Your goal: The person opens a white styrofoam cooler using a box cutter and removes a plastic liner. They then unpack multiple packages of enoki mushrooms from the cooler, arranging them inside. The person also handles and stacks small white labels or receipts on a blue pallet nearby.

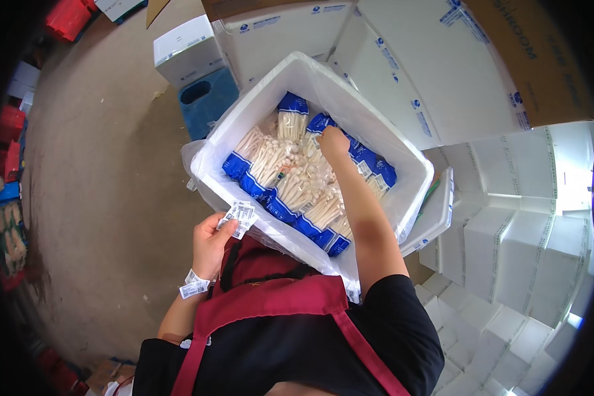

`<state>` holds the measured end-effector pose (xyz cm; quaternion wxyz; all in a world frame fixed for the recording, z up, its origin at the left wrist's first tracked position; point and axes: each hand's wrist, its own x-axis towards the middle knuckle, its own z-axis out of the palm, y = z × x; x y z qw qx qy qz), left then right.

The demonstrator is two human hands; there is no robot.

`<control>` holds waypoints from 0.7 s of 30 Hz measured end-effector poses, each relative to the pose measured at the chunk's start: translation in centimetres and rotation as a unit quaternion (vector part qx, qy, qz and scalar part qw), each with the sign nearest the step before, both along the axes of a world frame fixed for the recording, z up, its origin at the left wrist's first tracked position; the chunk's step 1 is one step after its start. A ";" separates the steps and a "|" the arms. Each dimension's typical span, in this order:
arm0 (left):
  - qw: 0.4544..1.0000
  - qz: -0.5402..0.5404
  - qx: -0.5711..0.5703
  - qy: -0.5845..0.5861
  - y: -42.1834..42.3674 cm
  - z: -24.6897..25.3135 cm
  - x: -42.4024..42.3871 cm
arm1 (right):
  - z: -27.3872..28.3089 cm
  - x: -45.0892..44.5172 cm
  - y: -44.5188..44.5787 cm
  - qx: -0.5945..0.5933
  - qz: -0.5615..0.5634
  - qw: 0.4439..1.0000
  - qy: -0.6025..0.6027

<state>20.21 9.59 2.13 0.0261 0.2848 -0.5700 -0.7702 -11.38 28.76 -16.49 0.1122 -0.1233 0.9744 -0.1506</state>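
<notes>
A white foam box (376, 111) lined with clear plastic film stands before me. It holds two rows of bagged long-stemmed white mushrooms (297, 185) with blue bag ends. My left hand (209, 242) pinches a small fan of printed white stickers (240, 218) just outside the near left rim. More stickers (194, 284) cling to my left wrist. Inside the box, my right hand (334, 142) touches a mushroom bag in the far row, fingers bent down; whether they grip the bag cannot be told. Several far-row bags bear white labels (364, 169).
A blue plastic pallet (210, 99) carries a smaller white box (188, 49) at the upper left. Large white boxes (406, 64) and a brown carton (539, 59) rise beyond. White foam boxes (495, 247) are stacked at the right. A foam lid (433, 218) leans beside the box.
</notes>
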 end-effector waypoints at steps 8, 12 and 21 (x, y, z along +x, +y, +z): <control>1.000 0.013 -0.008 -0.015 -0.4 -1.0 0.3 | -0.1 -1.0 -0.4 0.020 -0.003 0.999 -0.049; 1.000 0.003 -0.006 -0.007 -0.4 -0.9 -0.1 | -0.9 -0.8 0.8 -0.043 0.059 0.997 -0.019; 1.000 0.018 0.011 0.014 -1.0 -1.7 0.0 | 5.7 2.6 2.6 -0.317 0.091 0.934 -0.141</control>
